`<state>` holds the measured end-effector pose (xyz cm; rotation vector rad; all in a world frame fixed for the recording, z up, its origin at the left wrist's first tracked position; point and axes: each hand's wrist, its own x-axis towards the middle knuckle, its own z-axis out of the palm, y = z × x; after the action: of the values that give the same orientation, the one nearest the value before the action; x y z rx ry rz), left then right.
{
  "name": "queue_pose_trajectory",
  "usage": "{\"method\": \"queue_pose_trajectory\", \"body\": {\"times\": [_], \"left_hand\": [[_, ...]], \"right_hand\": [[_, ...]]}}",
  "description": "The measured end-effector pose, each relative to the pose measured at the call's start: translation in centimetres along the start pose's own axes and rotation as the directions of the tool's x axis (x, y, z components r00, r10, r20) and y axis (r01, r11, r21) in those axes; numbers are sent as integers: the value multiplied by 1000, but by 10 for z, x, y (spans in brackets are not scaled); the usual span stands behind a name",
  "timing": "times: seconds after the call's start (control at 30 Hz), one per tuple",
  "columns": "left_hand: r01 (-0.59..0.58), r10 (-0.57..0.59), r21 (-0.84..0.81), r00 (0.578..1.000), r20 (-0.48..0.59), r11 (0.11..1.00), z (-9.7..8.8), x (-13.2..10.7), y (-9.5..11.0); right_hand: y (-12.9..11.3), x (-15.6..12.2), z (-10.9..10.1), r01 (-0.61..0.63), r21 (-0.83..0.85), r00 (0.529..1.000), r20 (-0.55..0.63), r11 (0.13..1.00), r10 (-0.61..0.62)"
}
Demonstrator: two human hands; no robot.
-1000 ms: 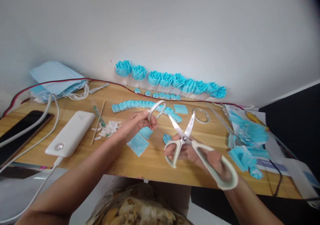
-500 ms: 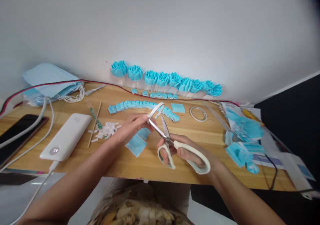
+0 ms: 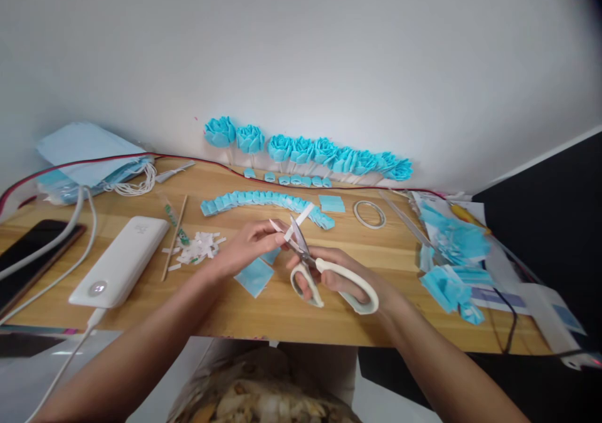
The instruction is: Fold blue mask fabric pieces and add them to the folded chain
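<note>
My left hand [image 3: 249,245] pinches a thin white strip [image 3: 301,216] above the wooden table [image 3: 263,304]. My right hand [image 3: 341,280] grips white-handled scissors [image 3: 324,275], whose blades are nearly closed across the strip close to my left fingertips. Under my hands lies a flat light-blue square of paper [image 3: 254,276]. A curved row of small folded blue pieces [image 3: 254,198] runs just beyond my hands.
Blue paper roses [image 3: 301,149] line the wall. A white power bank [image 3: 121,260], cables, a phone [image 3: 32,253], a wooden stick [image 3: 174,237] and white scraps [image 3: 197,246] lie left. A tape ring [image 3: 370,213] and blue paper scraps [image 3: 454,260] sit right. Stacked blue masks [image 3: 84,159] rest far left.
The scissors came down from an open, raised pose and closed on the white strip. The strip's looped end has straightened. Both hands sank slightly toward the table.
</note>
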<state>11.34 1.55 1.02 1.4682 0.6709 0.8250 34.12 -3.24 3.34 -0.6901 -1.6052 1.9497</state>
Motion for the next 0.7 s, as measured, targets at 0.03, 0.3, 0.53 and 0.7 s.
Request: {"method": "queue_pose_trajectory", "body": {"times": [0.03, 0.3, 0.53, 0.7], "left_hand": [[1, -1, 9, 1000, 0, 1000, 0, 0, 0], [12, -12, 16, 1000, -7, 1000, 1, -1, 1], [32, -32, -11, 999, 11, 999, 2, -1, 5], [54, -53, -4, 999, 9, 999, 1, -2, 6]], "right_hand": [[1, 1, 0, 12, 8, 1000, -7, 1000, -12], [6, 1, -1, 22, 70, 1000, -22, 997, -20], [16, 0, -2, 28, 111, 998, -66, 993, -21], [15, -5, -3, 47, 133, 997, -74, 990, -38]]}}
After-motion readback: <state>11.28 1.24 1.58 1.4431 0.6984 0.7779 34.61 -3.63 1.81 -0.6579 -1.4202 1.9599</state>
